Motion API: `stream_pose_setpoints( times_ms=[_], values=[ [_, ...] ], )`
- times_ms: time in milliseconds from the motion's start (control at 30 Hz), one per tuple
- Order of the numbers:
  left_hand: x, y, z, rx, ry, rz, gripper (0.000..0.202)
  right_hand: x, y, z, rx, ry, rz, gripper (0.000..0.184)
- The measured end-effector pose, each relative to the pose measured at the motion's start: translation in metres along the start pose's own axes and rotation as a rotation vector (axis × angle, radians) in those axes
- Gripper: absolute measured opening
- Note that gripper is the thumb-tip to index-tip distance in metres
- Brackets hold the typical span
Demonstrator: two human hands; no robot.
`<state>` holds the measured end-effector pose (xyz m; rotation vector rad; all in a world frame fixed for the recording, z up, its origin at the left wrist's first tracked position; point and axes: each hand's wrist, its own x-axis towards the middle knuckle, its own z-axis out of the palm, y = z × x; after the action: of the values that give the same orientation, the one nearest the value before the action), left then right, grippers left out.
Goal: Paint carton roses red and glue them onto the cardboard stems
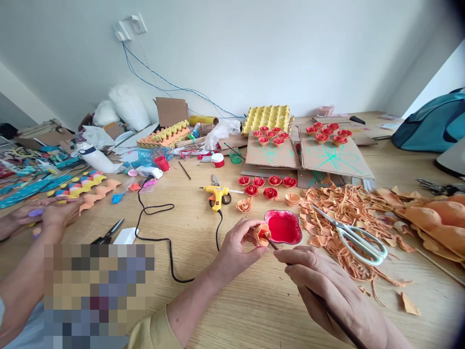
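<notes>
My left hand (238, 245) pinches a small orange paper rose (262, 233), partly daubed red, just left of a dish of red paint (284, 228). My right hand (323, 281) is closed around a thin dark paintbrush (327, 308) whose tip touches the rose. Finished red roses (267, 186) lie in a row behind the dish. An unpainted orange rose (244, 205) and a stack of orange cups (292, 198) sit among them.
A yellow glue gun (217, 195) with black cord lies behind my left hand. Large scissors (354, 235) rest on orange paper scraps (341, 208) at right. Cardboard sheets (330, 155) carry more red roses. Another person's hands (51, 213) work at far left, near black scissors (108, 232).
</notes>
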<state>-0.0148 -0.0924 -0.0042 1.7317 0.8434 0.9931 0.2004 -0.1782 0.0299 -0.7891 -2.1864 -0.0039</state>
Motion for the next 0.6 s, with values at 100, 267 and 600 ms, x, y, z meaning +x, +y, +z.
stream_pose_setpoints(
  times_ms=[100,267,600],
  values=[
    [0.0000,0.0008,-0.0002,0.018,-0.016,0.011,0.042,0.0001,-0.0010,0.0013,0.016,-0.023,-0.002,0.026],
    [0.0008,0.0014,0.0003,0.052,-0.002,0.022,0.041,0.0010,0.0009,0.0019,0.047,-0.014,0.035,0.028],
    [0.0010,-0.0030,0.0010,-0.068,-0.009,-0.019,0.046,0.0003,0.0021,0.0020,0.077,-0.034,0.001,0.030]
  ],
)
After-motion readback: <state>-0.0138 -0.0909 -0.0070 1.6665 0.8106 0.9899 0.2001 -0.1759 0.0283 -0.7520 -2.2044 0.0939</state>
